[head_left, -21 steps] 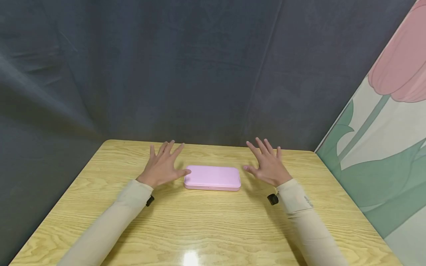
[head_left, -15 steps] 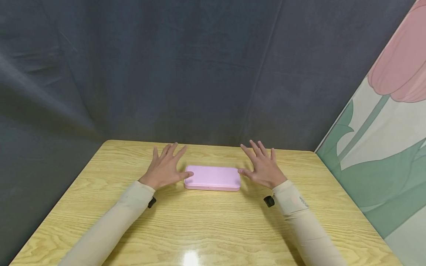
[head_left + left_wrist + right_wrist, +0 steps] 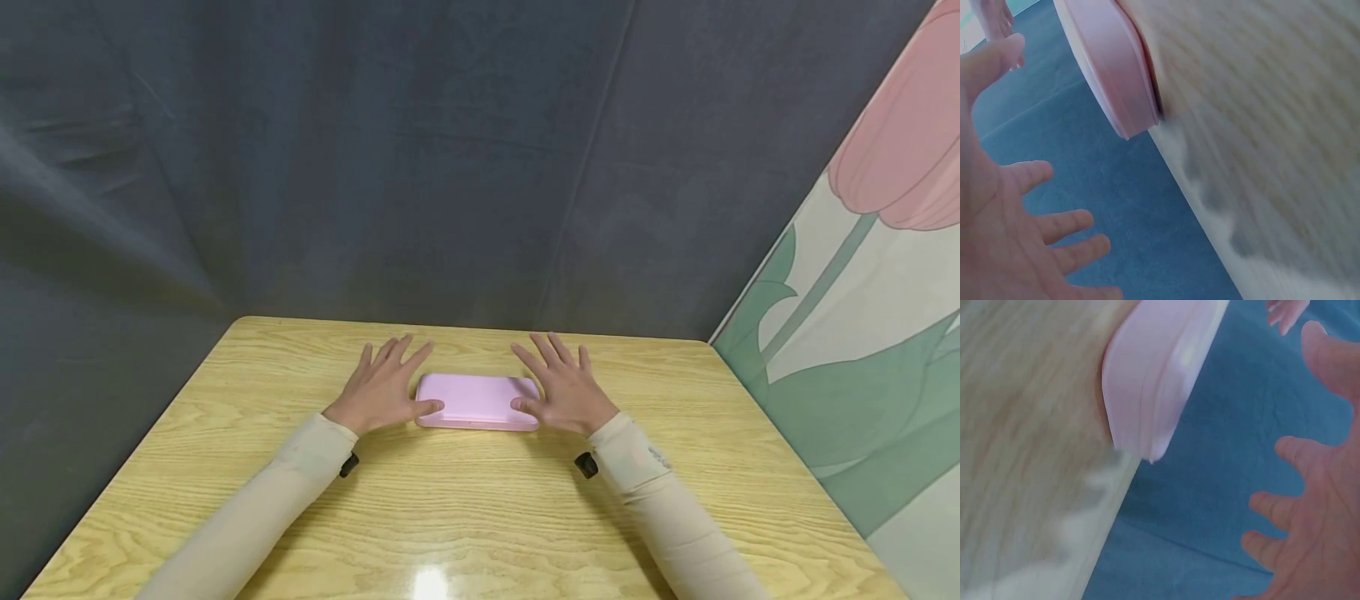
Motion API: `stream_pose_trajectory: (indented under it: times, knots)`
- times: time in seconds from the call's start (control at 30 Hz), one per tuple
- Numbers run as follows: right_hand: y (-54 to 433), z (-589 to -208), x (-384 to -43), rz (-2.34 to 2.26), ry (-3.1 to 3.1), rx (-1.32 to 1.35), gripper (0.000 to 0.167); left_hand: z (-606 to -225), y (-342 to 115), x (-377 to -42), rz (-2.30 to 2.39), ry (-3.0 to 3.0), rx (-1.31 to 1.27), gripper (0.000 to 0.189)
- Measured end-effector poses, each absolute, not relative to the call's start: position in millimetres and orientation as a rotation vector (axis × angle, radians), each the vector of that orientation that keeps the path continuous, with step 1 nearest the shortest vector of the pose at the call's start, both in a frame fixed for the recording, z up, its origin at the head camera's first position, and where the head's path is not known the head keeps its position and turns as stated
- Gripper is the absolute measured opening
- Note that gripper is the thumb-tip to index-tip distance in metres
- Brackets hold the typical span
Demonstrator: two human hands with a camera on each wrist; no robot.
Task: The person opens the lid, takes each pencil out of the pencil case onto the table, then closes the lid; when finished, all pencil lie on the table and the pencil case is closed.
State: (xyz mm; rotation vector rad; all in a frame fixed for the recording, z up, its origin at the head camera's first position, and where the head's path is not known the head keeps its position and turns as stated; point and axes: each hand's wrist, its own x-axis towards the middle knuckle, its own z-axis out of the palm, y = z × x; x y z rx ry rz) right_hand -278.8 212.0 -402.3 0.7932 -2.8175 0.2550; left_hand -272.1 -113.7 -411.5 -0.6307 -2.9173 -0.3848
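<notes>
A closed pink case [image 3: 477,398], flat and rounded at its corners, lies on the wooden table in the head view. To its left is my left hand [image 3: 381,395], fingers spread, the thumb overlapping the case's left end from above. On the other side my right hand [image 3: 566,392] has its fingers spread too, its thumb over the right end. Both wrist views show a gap between the palm and the case: the left wrist view has the case [image 3: 1113,65] beyond the thumb, the right wrist view has it [image 3: 1150,381] likewise. Neither hand holds anything.
The wooden table [image 3: 465,517] has its back edge just behind the case. A dark blue curtain [image 3: 420,167] hangs behind and to the left. On the right stands a panel [image 3: 862,350] with a tulip pattern.
Both hands have moved inward and slightly nearer the person, the right hand farther than the left. Their thumbs now overlap the case's ends. The case has stayed in place.
</notes>
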Motion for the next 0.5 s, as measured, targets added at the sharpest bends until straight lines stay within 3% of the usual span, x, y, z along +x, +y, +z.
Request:
stream_pose_trajectory:
  times: [0.5]
  knots:
    - [189,-420,-272,0.214,-2.846,0.887,0.081,-418,-105,-269,-0.391,-2.989,-0.704,0.093]
